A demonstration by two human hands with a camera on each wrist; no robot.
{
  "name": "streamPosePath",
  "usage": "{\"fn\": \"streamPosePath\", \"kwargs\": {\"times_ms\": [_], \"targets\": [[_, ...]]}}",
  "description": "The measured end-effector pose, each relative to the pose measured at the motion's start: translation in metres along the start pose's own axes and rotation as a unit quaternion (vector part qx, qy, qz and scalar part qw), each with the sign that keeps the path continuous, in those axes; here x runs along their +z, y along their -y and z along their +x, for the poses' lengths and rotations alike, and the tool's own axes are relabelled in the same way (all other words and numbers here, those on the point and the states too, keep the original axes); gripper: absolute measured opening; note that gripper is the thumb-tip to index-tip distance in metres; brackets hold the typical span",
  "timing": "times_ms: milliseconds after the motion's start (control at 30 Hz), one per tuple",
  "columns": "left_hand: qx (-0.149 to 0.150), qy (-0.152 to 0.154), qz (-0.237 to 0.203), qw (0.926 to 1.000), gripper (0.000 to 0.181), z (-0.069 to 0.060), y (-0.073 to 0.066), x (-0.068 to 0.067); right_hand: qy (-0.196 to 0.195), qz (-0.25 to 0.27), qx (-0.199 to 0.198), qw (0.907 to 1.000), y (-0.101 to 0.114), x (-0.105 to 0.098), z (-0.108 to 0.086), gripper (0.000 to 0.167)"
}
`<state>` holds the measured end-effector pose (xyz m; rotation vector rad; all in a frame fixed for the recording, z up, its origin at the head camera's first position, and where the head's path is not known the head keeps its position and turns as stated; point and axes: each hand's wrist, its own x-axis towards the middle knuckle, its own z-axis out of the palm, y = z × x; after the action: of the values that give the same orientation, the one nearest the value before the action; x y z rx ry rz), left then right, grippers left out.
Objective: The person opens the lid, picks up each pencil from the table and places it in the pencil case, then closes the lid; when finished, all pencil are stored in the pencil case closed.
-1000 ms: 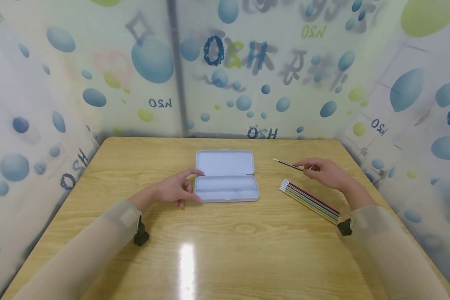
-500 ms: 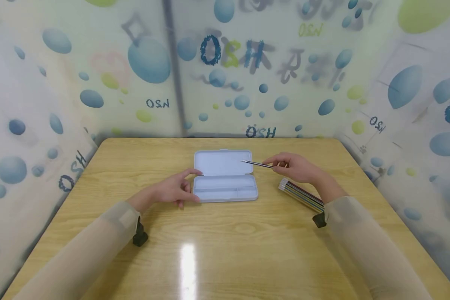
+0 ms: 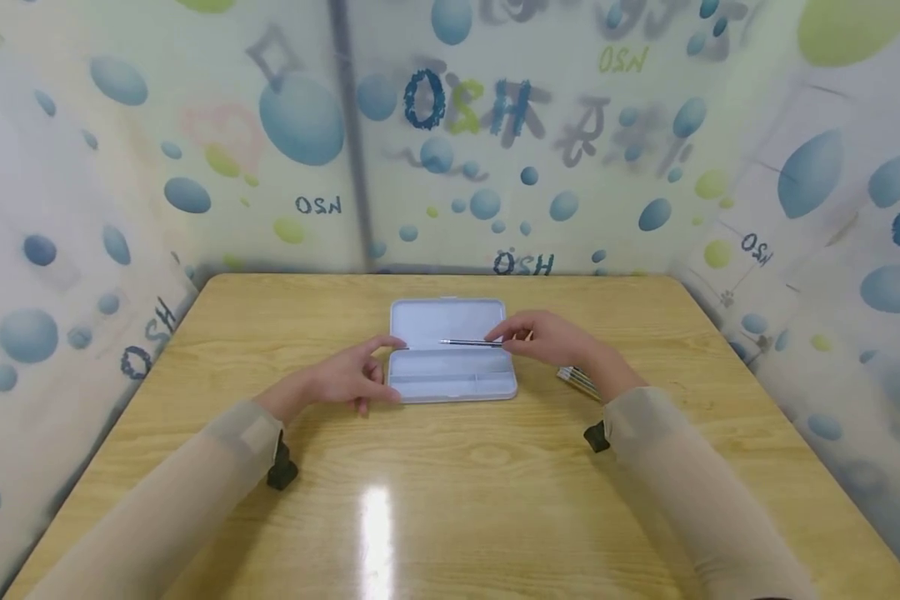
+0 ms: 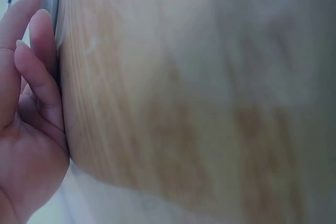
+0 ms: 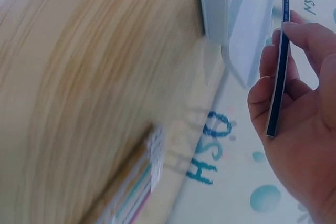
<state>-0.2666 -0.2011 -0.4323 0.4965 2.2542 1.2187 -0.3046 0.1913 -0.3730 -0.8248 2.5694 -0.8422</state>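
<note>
A pale blue pencil case [image 3: 452, 388] lies on the table with its lid [image 3: 450, 321] folded back. Its shallow tray has dividers and no pencil shows in it. My left hand [image 3: 348, 379] is at the case's left side, forefinger near the hinge and thumb by the front corner, both stretched out and touching its edge. My right hand [image 3: 551, 340] pinches a dark pencil [image 3: 468, 342] between thumb and fingers, holding it roughly level above the case near the hinge, white end leftward. The right wrist view shows the pencil [image 5: 280, 72] running along the palm.
A bundle of several pencils [image 3: 579, 381] lies on the wooden table [image 3: 450, 500] to the right of the case, partly hidden by the right forearm. Patterned walls [image 3: 450, 225] enclose the table at the back and sides.
My right hand has carried the dark pencil leftward from beyond the bundle to above the case, turning it nearly level. The left hand and the case have stayed put.
</note>
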Motion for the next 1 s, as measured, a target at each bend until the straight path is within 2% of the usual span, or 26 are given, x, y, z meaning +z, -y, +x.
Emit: {"fn": "streamPosePath", "kwargs": {"times_ms": [367,700,1000], "targets": [[-0.006,-0.004,-0.001,1.0,0.091,0.002,0.0,-0.003,0.042,0.008,0.001,0.9991,0.009,0.026,0.034,0.026],[-0.01,-0.001,0.01,0.9999,0.089,0.004,-0.001,-0.001,0.052,-0.012,-0.026,0.9982,0.023,0.043,0.043,0.024],[-0.018,0.001,0.011,0.9998,0.089,0.002,-0.002,0.0,0.062,-0.035,-0.019,0.9973,0.032,0.049,0.047,0.026]]}}
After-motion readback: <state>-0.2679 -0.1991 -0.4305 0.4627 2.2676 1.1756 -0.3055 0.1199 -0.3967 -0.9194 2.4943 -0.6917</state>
